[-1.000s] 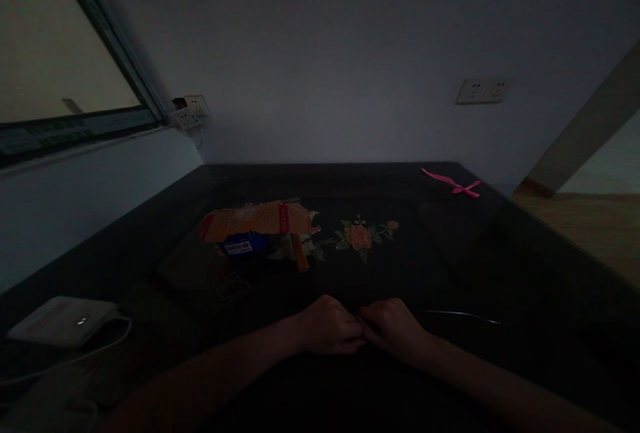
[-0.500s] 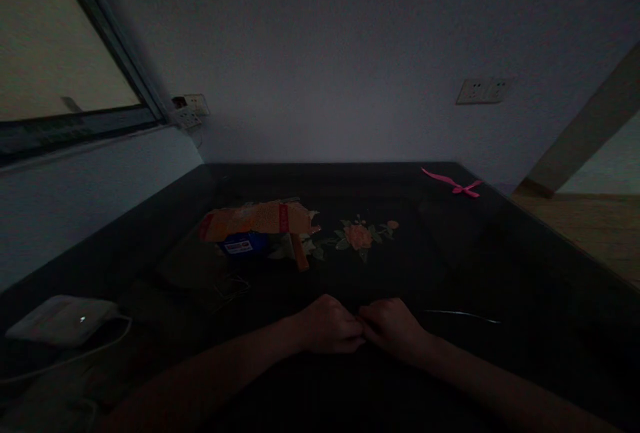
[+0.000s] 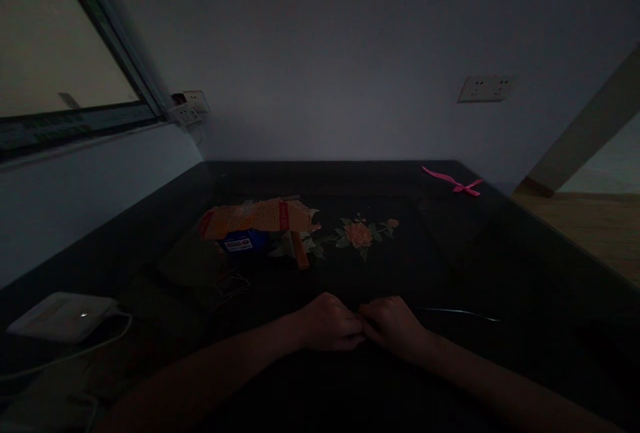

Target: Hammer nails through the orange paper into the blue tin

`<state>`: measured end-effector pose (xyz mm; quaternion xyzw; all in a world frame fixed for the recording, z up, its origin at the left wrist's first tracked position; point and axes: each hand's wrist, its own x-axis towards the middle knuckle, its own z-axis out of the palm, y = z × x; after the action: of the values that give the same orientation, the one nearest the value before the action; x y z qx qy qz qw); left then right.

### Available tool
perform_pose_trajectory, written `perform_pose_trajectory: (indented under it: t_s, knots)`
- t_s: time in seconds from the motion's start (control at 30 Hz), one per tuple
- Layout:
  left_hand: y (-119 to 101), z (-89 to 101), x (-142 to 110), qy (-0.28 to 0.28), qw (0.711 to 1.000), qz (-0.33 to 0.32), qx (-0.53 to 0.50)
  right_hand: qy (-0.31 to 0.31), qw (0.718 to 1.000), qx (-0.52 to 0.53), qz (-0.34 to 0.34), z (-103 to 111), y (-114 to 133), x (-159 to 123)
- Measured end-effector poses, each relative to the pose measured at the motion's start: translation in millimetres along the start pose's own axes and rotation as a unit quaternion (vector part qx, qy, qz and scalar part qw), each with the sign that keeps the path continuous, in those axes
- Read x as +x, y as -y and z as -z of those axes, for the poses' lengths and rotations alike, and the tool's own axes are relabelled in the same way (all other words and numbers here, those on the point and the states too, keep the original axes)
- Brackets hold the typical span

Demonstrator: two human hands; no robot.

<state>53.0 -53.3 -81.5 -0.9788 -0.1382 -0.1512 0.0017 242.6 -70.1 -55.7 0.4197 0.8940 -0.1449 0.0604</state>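
Observation:
My left hand (image 3: 333,323) and my right hand (image 3: 393,323) meet over the dark table (image 3: 430,379), the knuckles of one against the other. Both are closed, thumbs and fingertips pressed together where they touch. What they pinch, if anything, is hidden in the dim light. Just right of my right hand a thin, pale wire-like strip (image 3: 463,313) stretches to the right; whether it reaches into the hand I cannot tell. Beyond my left hand lie several thin wire-like strands (image 3: 234,284).
An orange torn package (image 3: 250,218) lies over a blue box (image 3: 245,242), beside a brown stick-like piece (image 3: 300,251). A pink ribbon (image 3: 453,183) rests at the far right. On the left sits a white device (image 3: 63,316) with a cable (image 3: 107,343). A flower pattern (image 3: 359,235) decorates the tabletop.
The view shifts very slightly. My hands stay closed and together in the same place, and the things on the table have not moved.

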Motion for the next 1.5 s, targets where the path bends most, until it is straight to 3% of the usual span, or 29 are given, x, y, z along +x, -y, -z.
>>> perform_pose_trajectory:
  t_s: [1.5]
  knots:
    - [1.9, -2.6, -1.2, 0.009, 1.000, -0.001, -0.002, 0.013, 1.000, -0.012, -0.002, -0.1, -0.1, 1.1]
